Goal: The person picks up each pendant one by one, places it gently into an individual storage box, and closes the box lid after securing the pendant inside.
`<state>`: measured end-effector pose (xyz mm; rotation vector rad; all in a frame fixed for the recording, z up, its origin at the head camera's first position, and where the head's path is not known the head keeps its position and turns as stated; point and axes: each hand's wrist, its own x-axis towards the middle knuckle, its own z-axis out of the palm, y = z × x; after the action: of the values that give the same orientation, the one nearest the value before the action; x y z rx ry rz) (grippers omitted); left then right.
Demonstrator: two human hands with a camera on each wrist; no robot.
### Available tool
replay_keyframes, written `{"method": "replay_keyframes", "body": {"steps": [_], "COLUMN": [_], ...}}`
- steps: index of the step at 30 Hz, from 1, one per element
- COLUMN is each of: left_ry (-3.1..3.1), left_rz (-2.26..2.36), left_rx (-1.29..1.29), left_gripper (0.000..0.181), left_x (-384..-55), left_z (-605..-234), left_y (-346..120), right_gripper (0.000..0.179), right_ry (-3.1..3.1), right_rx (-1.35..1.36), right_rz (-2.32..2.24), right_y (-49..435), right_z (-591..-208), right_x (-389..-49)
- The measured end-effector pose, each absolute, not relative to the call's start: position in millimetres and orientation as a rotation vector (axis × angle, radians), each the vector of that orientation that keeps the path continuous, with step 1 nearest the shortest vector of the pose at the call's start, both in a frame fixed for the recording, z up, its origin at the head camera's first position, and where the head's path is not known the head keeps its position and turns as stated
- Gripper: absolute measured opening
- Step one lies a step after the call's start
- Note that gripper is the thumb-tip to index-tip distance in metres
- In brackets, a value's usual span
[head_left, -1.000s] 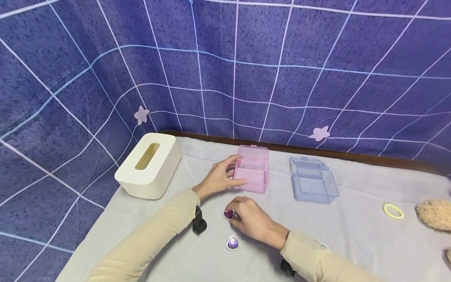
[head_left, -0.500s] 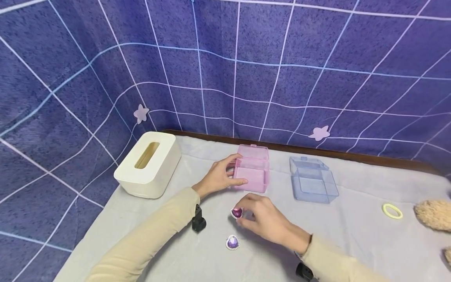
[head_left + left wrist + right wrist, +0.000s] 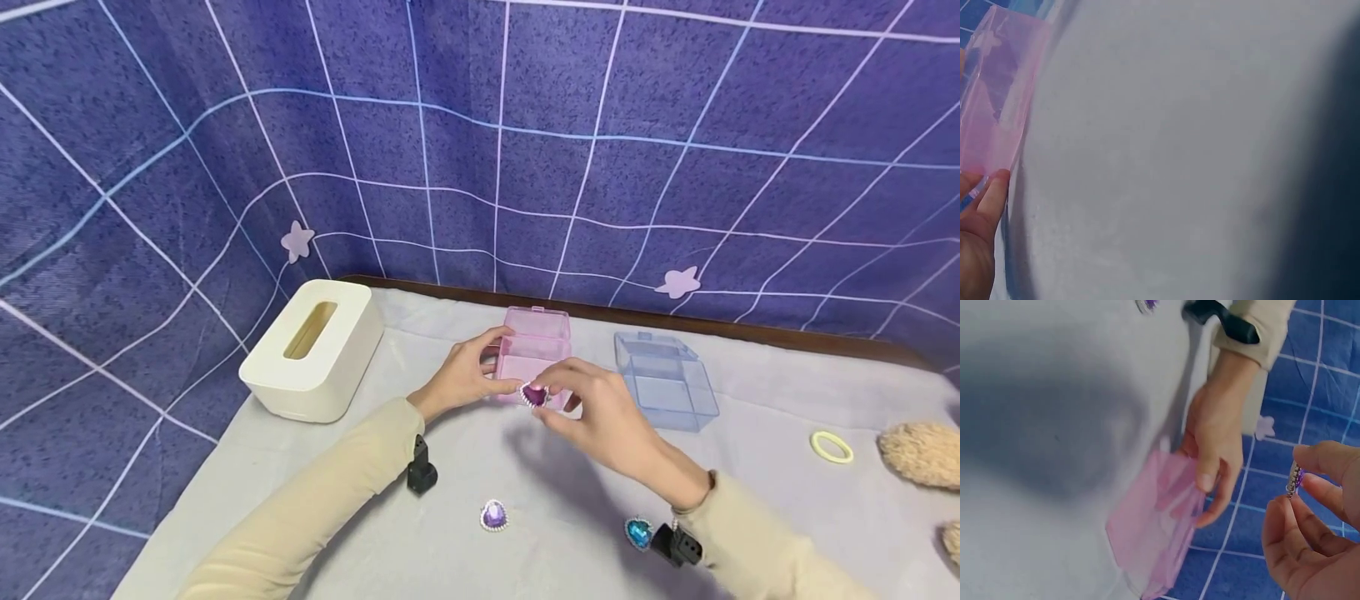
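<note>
In the head view my left hand [image 3: 463, 377] grips the left side of a clear pink plastic box [image 3: 542, 346], its lid tipped back. The left wrist view shows fingertips against the box's wall [image 3: 1013, 81]. My right hand [image 3: 603, 421] pinches a magenta heart-shaped gem [image 3: 534, 396] with a silver beaded edge between thumb and fingers, over the box's front edge in the head view. Seen edge-on in the right wrist view, the gem [image 3: 1294, 480] sits at the fingertips. A purple heart gem [image 3: 494, 516] and a teal heart gem [image 3: 639, 532] lie on the white cloth.
A clear blue box [image 3: 675, 400], lid raised, stands right of the pink one. At the left is a white tissue box [image 3: 300, 375]. A pale yellow ring [image 3: 831, 447] and a tan fluffy thing [image 3: 922, 454] lie at the right. A purple curtain [image 3: 480, 167] hangs behind.
My right hand has lifted the magenta gem and carried it up and rightward toward the pink box. The teal gem has come into view beside the right wrist. The left hand has stayed put.
</note>
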<state>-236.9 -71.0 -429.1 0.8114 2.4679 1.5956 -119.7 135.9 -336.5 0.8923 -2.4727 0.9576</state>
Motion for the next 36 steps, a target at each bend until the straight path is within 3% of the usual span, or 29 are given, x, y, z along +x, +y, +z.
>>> {"method": "replay_keyframes", "body": {"steps": [20, 36], "left_ry": [2.548, 2.528], "left_rz": [1.522, 1.554], "left_rx": [0.793, 0.781], "left_gripper": [0.08, 0.077], "left_x": [-237, -236], "left_z": [-428, -427], "left_y": [-73, -73], "right_gripper": [0.022, 0.013], "right_ry": [-2.642, -2.798], "right_rx": [0.649, 0.748], "right_rz": [0.961, 0.852], "right_y": [124, 115], "right_z": [-357, -375], "right_x": [-179, -213]}}
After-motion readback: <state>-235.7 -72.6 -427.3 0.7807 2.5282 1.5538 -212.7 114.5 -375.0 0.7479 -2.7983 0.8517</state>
